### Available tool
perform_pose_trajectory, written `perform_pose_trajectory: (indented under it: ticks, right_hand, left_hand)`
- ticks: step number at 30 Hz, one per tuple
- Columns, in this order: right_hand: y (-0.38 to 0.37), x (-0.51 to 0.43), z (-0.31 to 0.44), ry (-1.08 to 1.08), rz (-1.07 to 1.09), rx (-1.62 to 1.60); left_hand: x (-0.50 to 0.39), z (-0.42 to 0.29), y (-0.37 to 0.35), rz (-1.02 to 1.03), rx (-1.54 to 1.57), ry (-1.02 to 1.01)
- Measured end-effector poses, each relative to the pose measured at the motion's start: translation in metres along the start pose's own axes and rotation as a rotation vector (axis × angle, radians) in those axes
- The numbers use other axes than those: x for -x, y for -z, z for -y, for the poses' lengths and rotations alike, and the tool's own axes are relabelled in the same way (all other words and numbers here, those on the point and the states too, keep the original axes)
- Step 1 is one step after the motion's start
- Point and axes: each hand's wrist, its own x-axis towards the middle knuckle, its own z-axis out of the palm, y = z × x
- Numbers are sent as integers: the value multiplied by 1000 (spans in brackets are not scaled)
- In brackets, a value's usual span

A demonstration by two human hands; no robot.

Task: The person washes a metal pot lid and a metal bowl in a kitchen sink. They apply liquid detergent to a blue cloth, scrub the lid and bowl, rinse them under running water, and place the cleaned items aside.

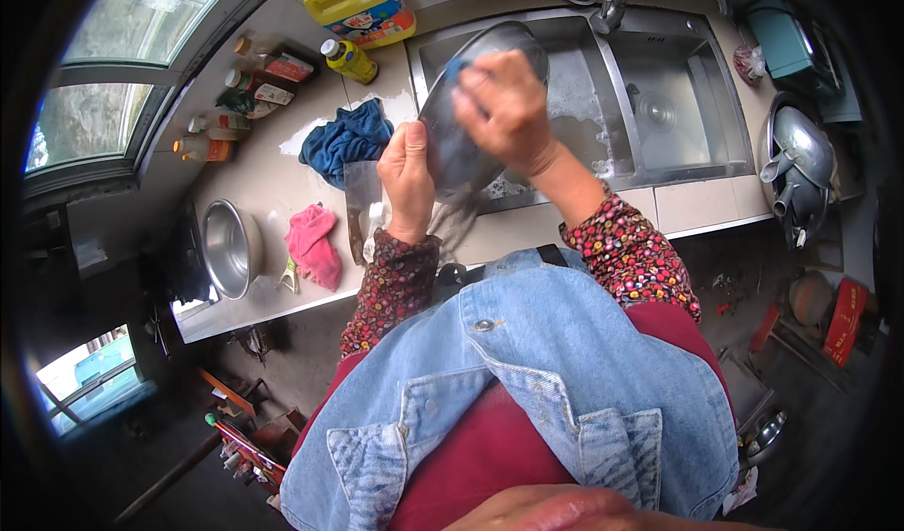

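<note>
My left hand (pixel 409 174) grips the near left rim of a round, dark metal pan or lid (pixel 452 150), which is tilted over the left basin of a stainless steel double sink (pixel 621 100). Against its surface, my right hand (pixel 505 107) is closed on a small blue scrubber or cloth (pixel 455 69), mostly hidden by the fingers and blurred. Wet suds lie in the left basin. A crumpled blue cloth (pixel 347 141) is on the counter left of my left hand. Beside my left wrist lies a cleaver (pixel 357 213), partly covered by my arm.
A pink cloth (pixel 314 245), a green peeler (pixel 289 275) and a steel bowl (pixel 229 248) sit on the left counter. A yellow detergent jug (pixel 364 12), a small yellow bottle (pixel 349 61) and several sauce bottles stand behind. Right of the sink are steel pans (pixel 801 142).
</note>
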Motion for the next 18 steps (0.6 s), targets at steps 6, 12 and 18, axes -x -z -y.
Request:
perform_pose_trajectory:
  ticks: [6,12,18]
  right_hand:
    - [-14,4,-54,-183,-93,135]
    - [-24,-3,-26,-264,-18,64]
    - [-31,6,-6,50,-6,104]
  left_hand:
    - [8,3,6,-96,222,63]
    - [7,18,10,-135,310,128]
    - [3,19,7,-168,275,111]
